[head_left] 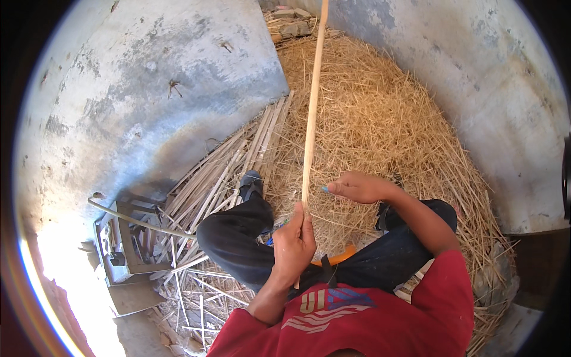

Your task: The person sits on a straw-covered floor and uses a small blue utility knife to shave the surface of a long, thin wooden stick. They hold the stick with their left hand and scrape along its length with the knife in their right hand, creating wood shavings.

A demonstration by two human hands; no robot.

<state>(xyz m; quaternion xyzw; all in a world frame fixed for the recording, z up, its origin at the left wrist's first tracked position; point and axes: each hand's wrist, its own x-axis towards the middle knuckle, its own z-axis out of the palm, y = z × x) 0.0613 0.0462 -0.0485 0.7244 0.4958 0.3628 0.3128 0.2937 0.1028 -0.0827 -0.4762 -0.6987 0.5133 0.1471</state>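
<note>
My left hand (294,246) is closed around the lower part of a long, pale wooden strip, which looks like split bamboo (311,113). The strip rises away from me, past the top of the picture. Just right of it, apart from it, hovers my right hand (360,187), its fingers drawn together. A small blue bit (325,188) shows at the tip of the right thumb; whether it is held or worn I cannot make out. Below the hands, an orange curved piece (343,255) lies between my legs, beside a dark strap (328,269).
A heap of straw-like shavings (380,113) covers the floor ahead and to the right. Many split strips (217,169) lie at the left, near a wooden frame (131,238) and a bent rod (140,222). Pale plastered walls (178,59) stand on both sides.
</note>
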